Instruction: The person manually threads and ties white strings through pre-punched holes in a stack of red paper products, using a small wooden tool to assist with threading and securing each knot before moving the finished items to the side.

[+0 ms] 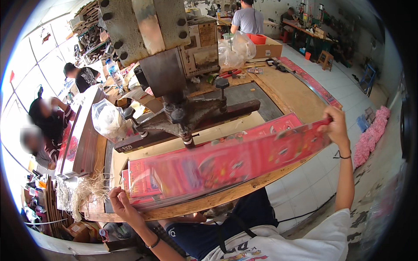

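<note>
A long red printed sheet (261,150), smeared by motion, stretches between my two hands above the near edge of the table. Its right end is gripped by my right hand (333,126), held higher and farther out. At the lower left corner my left hand (121,202) is closed with fingers bent up; the sheet's edge seems pinched there. Beneath lie more red printed sheets (138,164) on a pale board (248,123). Just beyond them stands a heavy metal press head (176,114) with a long dark bar (235,109) across it.
Stacked long sheets (85,143) and a bundle of white strings (82,191) are at the left. A plastic bag (109,119) sits by the press. More red strips (311,80) line the far right edge. A pink fluffy heap (373,135) lies on the floor. Several people work around.
</note>
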Available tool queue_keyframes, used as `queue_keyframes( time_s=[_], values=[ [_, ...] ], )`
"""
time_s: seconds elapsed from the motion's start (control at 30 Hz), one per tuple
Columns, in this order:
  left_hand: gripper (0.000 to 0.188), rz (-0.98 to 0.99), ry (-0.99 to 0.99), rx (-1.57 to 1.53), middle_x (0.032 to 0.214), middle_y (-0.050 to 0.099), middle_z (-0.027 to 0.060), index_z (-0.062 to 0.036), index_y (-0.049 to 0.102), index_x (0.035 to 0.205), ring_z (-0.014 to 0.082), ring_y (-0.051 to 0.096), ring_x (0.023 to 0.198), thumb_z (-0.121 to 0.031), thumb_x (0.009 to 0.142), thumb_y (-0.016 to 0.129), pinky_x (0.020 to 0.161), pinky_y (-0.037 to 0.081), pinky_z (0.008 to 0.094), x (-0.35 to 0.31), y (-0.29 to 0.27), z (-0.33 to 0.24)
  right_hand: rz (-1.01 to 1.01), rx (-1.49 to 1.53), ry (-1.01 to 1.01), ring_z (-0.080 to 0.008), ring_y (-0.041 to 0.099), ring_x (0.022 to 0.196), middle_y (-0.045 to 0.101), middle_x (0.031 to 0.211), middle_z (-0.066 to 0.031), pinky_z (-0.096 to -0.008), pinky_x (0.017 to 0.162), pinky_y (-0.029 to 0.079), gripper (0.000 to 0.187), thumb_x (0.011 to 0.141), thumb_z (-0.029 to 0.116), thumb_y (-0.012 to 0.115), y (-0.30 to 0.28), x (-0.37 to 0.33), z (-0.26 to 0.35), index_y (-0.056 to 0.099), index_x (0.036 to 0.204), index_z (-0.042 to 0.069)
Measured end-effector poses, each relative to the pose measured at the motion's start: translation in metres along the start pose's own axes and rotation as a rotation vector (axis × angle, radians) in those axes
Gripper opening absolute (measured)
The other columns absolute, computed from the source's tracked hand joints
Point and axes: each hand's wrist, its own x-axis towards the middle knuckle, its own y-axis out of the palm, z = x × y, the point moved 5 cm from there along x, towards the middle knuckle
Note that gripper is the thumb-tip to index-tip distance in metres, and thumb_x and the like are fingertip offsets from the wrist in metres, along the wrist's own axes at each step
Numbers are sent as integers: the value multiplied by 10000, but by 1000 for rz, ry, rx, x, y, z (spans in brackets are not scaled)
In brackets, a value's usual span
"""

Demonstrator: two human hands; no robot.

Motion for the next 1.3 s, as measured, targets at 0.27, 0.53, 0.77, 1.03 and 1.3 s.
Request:
queue_keyframes(
  time_s=[0.27, 0.53, 0.77, 1.03, 1.3],
  values=[
    [74, 79, -37, 11, 970, 460, 10, -34, 540, 937, 90, 409, 813, -49, 975, 600, 704, 363, 246, 0, 4, 8, -479, 78, 310, -76, 430, 755, 490, 800, 38, -229, 670, 381, 393, 1038, 408, 544, -84, -72, -152, 545, 902, 39],
    [80, 91, 5, 24, 980, 461, 14, -32, 545, 905, 98, 416, 818, -13, 957, 603, 717, 376, 254, 2, 6, -3, -215, -5, 597, -124, 564, 828, 648, 875, -39, -287, 767, 464, 492, 972, 485, 614, -6, -37, -226, 663, 997, -4],
    [91, 67, 12, 30, 949, 460, 20, -20, 547, 900, 112, 423, 822, 18, 916, 628, 721, 378, 256, 1, 5, -2, 107, -381, 713, -378, 681, 933, 702, 940, -249, -452, 805, 511, 596, 883, 569, 646, 36, -22, -234, 689, 999, -13],
    [330, 160, -64, 34, 1384, 588, 158, 24, 628, 1243, 236, 569, 1222, -61, 946, 511, 977, 432, 335, 4, 15, -2, 376, -903, 702, -406, 664, 1011, 683, 1050, -267, -490, 857, 510, 525, 840, 497, 704, 19, 3, -203, 655, 1063, 25],
    [327, 145, -145, -37, 1310, 635, 212, 66, 667, 1112, 268, 612, 1198, 6, 859, 469, 1012, 466, 362, 2, 7, 5, 161, 120, -230, -279, 617, 792, 622, 824, -114, -367, 745, 487, 168, 891, 165, 690, 73, 89, 167, 623, 923, 14]
  ],
)
